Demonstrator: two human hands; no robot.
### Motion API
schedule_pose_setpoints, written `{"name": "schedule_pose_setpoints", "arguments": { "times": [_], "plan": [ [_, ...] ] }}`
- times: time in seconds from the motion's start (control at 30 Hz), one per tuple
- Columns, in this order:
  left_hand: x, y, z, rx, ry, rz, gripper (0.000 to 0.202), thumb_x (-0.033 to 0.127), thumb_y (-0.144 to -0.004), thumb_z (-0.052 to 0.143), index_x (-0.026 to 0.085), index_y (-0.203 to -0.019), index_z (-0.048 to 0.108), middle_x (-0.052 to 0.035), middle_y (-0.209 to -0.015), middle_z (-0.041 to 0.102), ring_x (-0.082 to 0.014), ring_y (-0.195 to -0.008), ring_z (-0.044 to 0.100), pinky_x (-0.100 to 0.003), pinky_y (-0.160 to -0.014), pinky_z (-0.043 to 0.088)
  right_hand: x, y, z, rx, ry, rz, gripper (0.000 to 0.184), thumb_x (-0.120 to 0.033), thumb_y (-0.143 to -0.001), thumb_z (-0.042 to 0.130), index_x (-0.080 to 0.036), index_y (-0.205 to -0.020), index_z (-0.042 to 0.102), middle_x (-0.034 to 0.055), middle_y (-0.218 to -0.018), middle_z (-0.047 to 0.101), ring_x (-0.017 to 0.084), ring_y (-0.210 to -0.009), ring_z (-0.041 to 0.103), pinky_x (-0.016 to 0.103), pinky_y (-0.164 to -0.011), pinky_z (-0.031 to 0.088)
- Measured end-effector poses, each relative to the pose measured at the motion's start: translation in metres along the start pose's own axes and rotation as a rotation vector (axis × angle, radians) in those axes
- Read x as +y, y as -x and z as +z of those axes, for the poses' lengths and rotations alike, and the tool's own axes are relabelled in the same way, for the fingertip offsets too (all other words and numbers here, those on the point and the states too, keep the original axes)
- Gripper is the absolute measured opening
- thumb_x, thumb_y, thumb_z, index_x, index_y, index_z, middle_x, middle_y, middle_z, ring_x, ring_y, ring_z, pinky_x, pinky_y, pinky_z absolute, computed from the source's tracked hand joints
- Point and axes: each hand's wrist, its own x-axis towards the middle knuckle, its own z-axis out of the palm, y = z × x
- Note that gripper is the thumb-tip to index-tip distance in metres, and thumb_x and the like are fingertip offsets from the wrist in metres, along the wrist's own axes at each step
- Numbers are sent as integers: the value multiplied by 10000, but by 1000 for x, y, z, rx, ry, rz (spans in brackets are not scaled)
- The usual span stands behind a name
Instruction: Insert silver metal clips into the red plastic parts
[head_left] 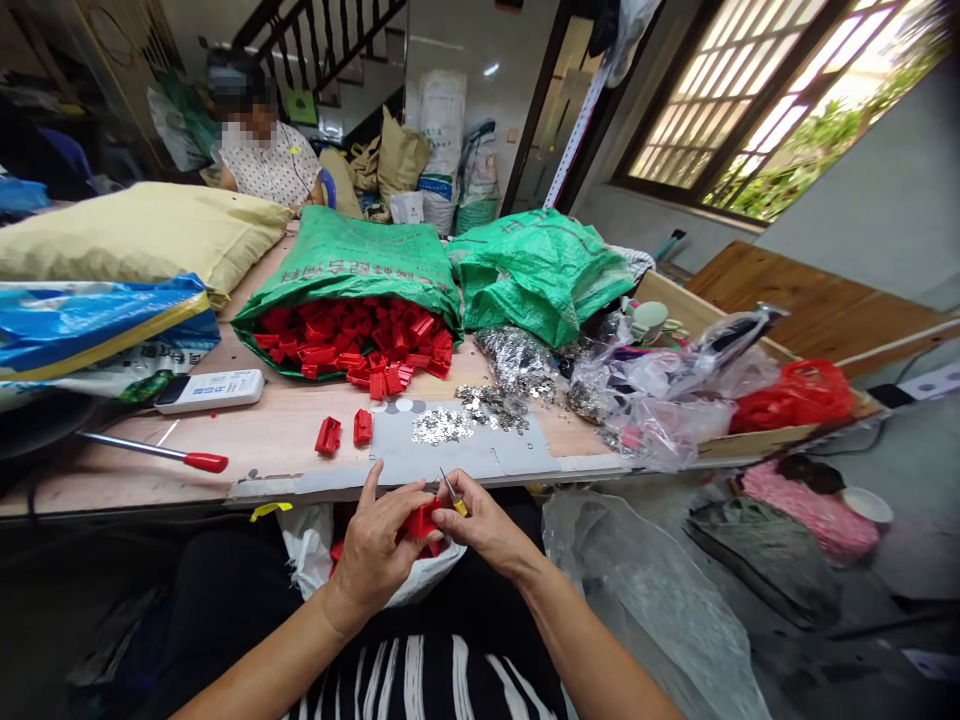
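My left hand (375, 550) is closed on a small red plastic part (420, 520), held over my lap just below the table edge. My right hand (480, 522) pinches a small yellow-handled tool (453, 494) whose tip points up and left, right beside the red part. Two loose red parts (345, 433) lie on the table just beyond my hands. A pile of small shiny metal pieces (439, 425) sits on a grey sheet (517, 455) ahead of my right hand. A white bag (315, 545) with more red parts rests in my lap.
A green sack (352, 265) spills several red parts (360, 350) at mid table, a second green sack (540, 270) beside it. A white remote (210, 390) and red-handled screwdriver (157, 452) lie left. Clear bags (660, 390) and a red bag (795, 395) lie right. Another person (262, 150) sits far left.
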Motion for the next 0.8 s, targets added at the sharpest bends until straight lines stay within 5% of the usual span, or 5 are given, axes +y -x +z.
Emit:
{"name": "schedule_pose_setpoints", "arguments": {
  "times": [0.27,0.57,0.7,0.8],
  "plan": [
    [-2,1,3,-2,108,0,364,193,-755,698,295,-1097,625,-11,-1028,750,-242,-1041,672,-559,-1162,138,4,5,-6,-72,-186,61,478,-496,-681,757,-205,-878,432,-89,-652,425,39,-476,302,175,-457,219],
    [-6,-2,0,-89,462,-223,276,264,-720,738,247,-990,682,-44,-1061,743,-264,-1074,655,-559,-1163,164,8,4,-7,-131,-322,145,542,-467,-587,824,-186,-921,502,-73,-663,451,33,-469,311,173,-440,219],
    [-8,-3,2,-38,531,-339,272,265,-708,750,244,-973,692,-46,-1065,741,-254,-987,691,-559,-1152,196,3,-6,-21,-153,-92,103,454,-481,-671,757,-185,-932,533,-57,-691,507,53,-499,387,175,-465,289],
    [-10,-4,3,3,501,-379,292,250,-709,746,242,-995,690,-40,-1041,749,-256,-970,696,-575,-1148,191,-7,-24,-46,59,410,-78,242,-387,-807,639,-181,-923,584,9,-867,614,125,-744,543,232,-655,412]
  ]
}}
